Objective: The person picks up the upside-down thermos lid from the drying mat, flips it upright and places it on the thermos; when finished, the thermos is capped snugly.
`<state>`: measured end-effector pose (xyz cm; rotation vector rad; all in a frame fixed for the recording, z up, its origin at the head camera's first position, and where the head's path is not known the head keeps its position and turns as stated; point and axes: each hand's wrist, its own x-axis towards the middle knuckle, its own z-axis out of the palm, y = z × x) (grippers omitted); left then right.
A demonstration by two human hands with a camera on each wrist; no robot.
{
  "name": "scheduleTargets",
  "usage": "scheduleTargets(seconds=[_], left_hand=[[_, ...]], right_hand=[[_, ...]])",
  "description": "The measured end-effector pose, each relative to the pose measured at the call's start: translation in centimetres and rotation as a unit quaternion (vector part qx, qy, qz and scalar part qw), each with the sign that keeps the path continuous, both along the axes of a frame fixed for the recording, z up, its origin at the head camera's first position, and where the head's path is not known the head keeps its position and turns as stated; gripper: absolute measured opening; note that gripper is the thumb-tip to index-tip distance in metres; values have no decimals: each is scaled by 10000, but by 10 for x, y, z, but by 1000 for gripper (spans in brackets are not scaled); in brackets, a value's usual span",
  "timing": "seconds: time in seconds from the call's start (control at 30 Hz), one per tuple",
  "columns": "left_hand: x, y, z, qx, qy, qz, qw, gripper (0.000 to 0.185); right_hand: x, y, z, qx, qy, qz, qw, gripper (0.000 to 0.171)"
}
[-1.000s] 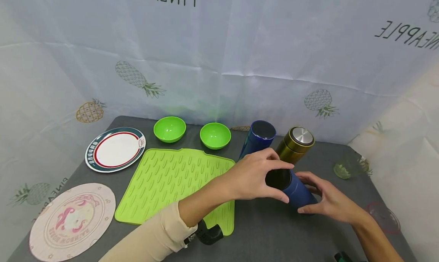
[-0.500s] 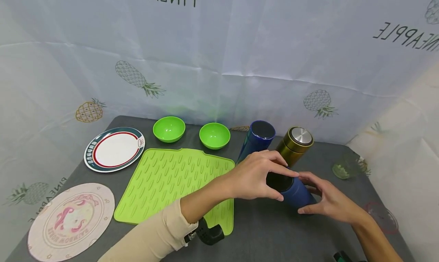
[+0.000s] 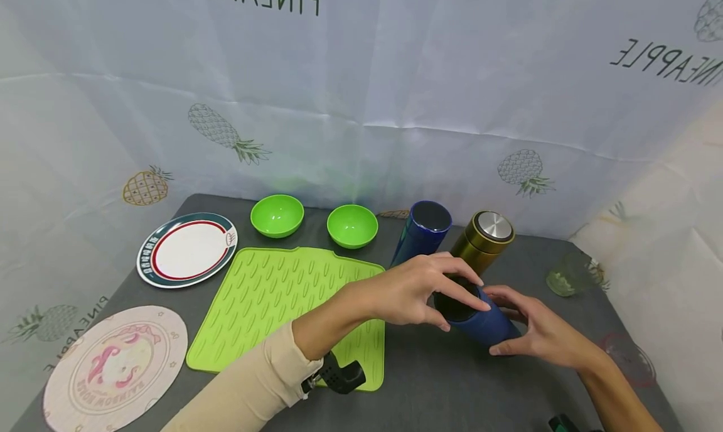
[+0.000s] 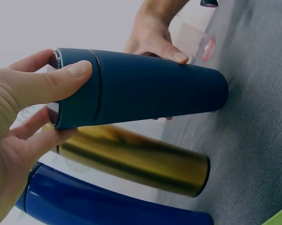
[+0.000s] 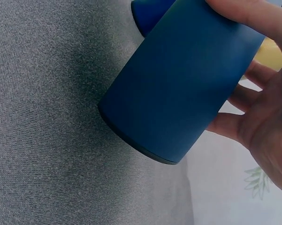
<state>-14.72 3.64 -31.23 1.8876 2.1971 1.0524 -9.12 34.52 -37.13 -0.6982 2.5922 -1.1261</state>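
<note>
A matte blue thermos (image 3: 488, 326) tilts toward the left above the grey table, between my two hands. My left hand (image 3: 418, 291) has its thumb and fingers around the top; in the left wrist view its thumb presses the band above the seam of the thermos (image 4: 150, 86). Lower down, my right hand (image 3: 539, 325) grips the body from the right side. The right wrist view shows the thermos (image 5: 178, 84) with its base near the tabletop. Behind it stand a gold thermos (image 3: 479, 248) with a silver-topped lid and a shiny dark blue thermos (image 3: 419, 236).
A green ridged mat (image 3: 282, 300) lies left of my hands. Two green bowls (image 3: 277, 216) stand behind it. At the left are a rimmed plate (image 3: 189, 250) and a pink round mat (image 3: 115, 369). A clear glass (image 3: 562, 282) and a red-rimmed clear vessel (image 3: 629, 360) sit at the right.
My left hand's fingers have shifted around the top of the matte blue thermos, with the thumb moving left. My right hand keeps its grip on the body.
</note>
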Motion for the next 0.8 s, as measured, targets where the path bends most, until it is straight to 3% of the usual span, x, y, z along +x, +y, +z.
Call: scheduleTargets(seconds=[0.33,0.67,0.8], left_hand=[[-1,0,0,-16,49,-258,9997,56],[3,-1,-5,-58,-114,-22,9999,56],[7,-7,-6,-187,-170,215,9994,60]], right_hand=[[2,1,-1,-87,-6,78,9999,79],[3,1,-1,-120,-76,-6,9999,77],[4,1,-3,-266,28,23,9996,78]])
